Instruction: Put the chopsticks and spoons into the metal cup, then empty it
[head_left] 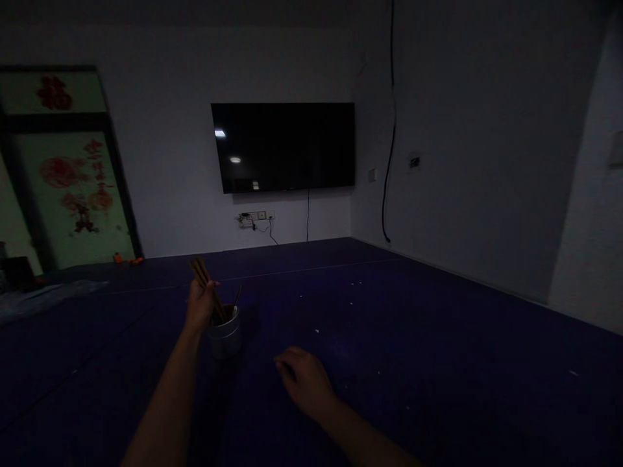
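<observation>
My left hand (198, 307) is closed around a bundle of brown wooden chopsticks (200, 271), which lean to the left. Their lower ends reach into a grey cylindrical holder (226, 338) standing on the purple-blue surface. Another thin stick (237, 296) leans out of the holder's right side. To the right of the holder, and apart from it, my right hand (305, 381) hovers low or rests over the surface. Its fingers are curled, the tips meeting the thumb, with nothing visible between them. Dim light hides what is deeper in the holder.
Small white scraps (317, 331) dot the purple-blue floor covering (438, 363). Clear plastic sheeting (48, 297) lies at the left, with small orange objects (127, 260) near the door (73, 194). A television (287, 148) hangs on the wall, and a black cable (390, 149) dangles at right.
</observation>
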{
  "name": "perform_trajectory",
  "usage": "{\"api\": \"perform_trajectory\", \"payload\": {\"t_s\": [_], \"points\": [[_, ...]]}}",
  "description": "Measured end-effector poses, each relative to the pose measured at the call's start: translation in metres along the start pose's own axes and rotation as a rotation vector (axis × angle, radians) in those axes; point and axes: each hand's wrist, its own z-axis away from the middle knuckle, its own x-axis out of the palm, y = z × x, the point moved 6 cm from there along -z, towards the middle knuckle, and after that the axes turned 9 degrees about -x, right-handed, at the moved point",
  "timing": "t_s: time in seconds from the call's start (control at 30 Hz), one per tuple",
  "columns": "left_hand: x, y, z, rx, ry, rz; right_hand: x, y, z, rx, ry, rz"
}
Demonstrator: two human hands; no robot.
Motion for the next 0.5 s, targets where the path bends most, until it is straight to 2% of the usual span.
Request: {"api": "perform_trajectory", "payload": {"t_s": [0.13, 0.27, 0.4, 0.5], "points": [[-0.007, 0.006, -0.001, -0.035, 0.014, 0.243, -0.001, 0.001, 0.001, 0.005, -0.001, -0.004], [-0.023, 0.02, 0.0, -0.018, 0.048, 0.435, -0.002, 0.0, 0.001, 0.009, -0.003, -0.002], [-0.05, 0.042, 0.0, 0.089, 0.066, 0.701, -0.004, -0.003, 0.0, 0.008, -0.007, 0.006], [-0.075, 0.055, -0.002, 0.122, 0.118, 0.783, -0.003, -0.003, 0.0, 0.003, -0.014, 0.004]]}}
